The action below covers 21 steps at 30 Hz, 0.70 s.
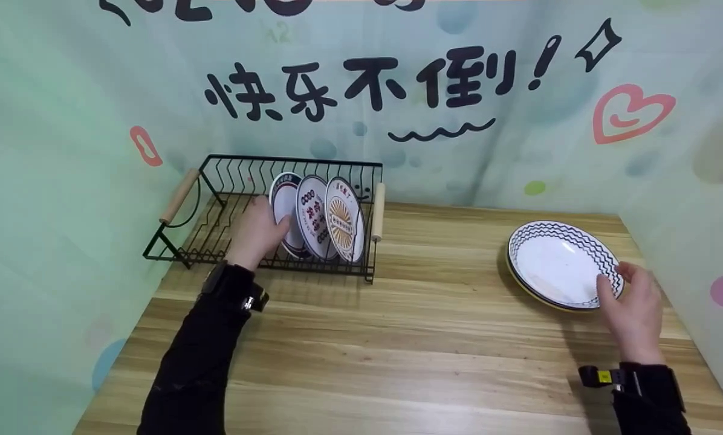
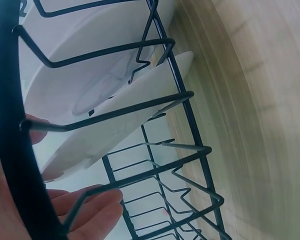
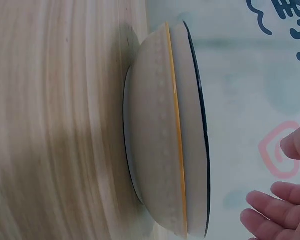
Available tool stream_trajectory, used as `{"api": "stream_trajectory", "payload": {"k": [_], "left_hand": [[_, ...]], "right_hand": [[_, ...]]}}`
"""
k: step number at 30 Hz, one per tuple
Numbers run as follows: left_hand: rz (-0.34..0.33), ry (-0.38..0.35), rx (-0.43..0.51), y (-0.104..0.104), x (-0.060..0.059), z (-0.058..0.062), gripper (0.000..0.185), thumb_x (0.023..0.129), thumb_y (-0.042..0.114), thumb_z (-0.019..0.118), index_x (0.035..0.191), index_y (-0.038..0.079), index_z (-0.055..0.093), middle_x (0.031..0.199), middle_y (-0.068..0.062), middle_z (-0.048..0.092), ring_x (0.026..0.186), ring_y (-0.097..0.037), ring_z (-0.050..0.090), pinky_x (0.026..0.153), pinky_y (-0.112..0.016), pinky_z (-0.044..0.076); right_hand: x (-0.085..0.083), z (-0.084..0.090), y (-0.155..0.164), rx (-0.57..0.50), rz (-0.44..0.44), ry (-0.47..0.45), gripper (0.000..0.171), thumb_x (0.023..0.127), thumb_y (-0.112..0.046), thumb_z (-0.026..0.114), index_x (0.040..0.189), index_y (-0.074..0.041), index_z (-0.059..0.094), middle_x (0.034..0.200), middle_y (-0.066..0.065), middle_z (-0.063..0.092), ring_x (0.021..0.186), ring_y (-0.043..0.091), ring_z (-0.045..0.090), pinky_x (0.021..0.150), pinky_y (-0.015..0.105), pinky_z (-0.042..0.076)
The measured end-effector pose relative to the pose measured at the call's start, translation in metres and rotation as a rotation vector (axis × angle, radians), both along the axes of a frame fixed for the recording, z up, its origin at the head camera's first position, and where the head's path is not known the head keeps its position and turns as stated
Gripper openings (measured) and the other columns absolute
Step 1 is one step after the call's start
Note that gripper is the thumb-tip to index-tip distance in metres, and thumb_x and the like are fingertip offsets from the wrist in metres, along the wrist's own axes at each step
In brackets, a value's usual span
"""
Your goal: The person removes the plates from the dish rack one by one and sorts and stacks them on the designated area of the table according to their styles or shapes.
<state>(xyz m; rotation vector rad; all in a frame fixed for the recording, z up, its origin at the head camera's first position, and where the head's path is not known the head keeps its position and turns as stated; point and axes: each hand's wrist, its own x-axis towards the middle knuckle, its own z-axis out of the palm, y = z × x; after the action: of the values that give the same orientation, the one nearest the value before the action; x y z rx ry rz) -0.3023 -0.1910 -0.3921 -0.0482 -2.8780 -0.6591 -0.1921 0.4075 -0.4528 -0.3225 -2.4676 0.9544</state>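
Note:
My left hand [image 1: 254, 237] reaches into a black wire dish rack [image 1: 295, 158] and pinches the leftmost plate [image 1: 285, 204], thumb on its near face and fingers behind. That plate stands on edge, leaning among the wires, and in the left wrist view the plate [image 2: 110, 121] slants between thumb and fingers. On the right, my right hand [image 1: 636, 314] is at the rim of a white bowl [image 1: 555, 266] with a black wavy border. This bowl sits in a yellow-rimmed bowl [image 3: 155, 130]. The right wrist view shows the fingers [image 3: 277, 212] loosely extended, apart from the stack.
Two more patterned plates, a middle plate [image 1: 317, 217] and a right plate [image 1: 344, 220], stand in the rack. Wooden handles, such as the right handle [image 1: 378, 211], flank it. A printed cloth [image 1: 434, 163] walls the wooden table [image 1: 410, 338] at back and sides.

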Motion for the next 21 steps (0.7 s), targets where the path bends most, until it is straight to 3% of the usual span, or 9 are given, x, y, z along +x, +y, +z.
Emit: {"api": "stream_trajectory", "payload": {"k": [9,21], "left_hand": [[-0.031,0.017,0.083,0.005,-0.003,-0.004,0.053,0.095,0.025,0.06,0.119,-0.02,0.045,0.103,-0.034,0.059,0.092,-0.047,0.06,0.078,-0.054,0.054],[-0.016,0.002,0.101,0.004,-0.004,-0.004,0.052,0.096,0.022,0.059,0.121,-0.02,0.044,0.104,-0.035,0.059,0.092,-0.047,0.061,0.079,-0.054,0.054]], "right_hand": [[-0.004,-0.002,-0.013,0.029,0.102,0.02,0.055,0.098,-0.019,0.059,0.14,0.012,0.041,0.139,0.034,0.046,0.129,0.05,0.041,0.112,0.058,0.028],[-0.006,-0.007,-0.027,0.065,0.213,0.073,0.058,0.095,-0.018,0.063,0.142,0.009,0.041,0.14,0.034,0.044,0.129,0.053,0.037,0.111,0.062,0.026]]}}
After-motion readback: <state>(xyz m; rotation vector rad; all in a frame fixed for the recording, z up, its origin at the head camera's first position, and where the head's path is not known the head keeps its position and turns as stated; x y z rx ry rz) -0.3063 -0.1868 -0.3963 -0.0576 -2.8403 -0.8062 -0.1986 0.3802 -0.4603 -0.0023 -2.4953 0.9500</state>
